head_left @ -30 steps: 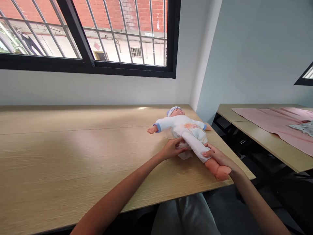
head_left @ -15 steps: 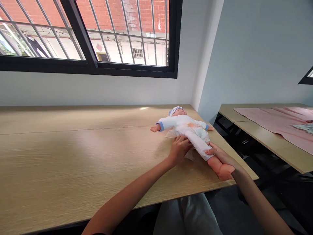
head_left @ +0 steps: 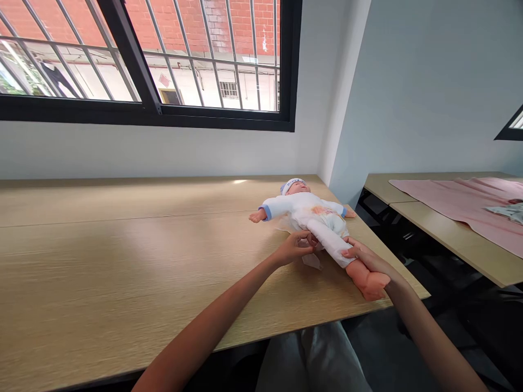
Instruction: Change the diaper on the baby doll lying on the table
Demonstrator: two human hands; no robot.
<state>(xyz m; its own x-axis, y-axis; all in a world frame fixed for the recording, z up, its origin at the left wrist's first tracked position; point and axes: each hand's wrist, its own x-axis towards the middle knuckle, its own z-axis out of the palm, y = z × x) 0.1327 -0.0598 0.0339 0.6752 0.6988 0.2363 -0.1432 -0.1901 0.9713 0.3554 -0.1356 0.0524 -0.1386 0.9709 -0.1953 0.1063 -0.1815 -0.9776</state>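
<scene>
Right hand [head_left: 368, 260] grips the doll's [head_left: 302, 207] lower leg, likely steadying it. Beside it, the left hand [head_left: 293, 249] is half-curled, hold unclear.

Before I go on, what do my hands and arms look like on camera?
The left hand and right hand are bare, with no gloves, rings or watch visible. No sleeves show on the left forearm or right forearm. Greyish fabric trousers cover the legs.
</scene>
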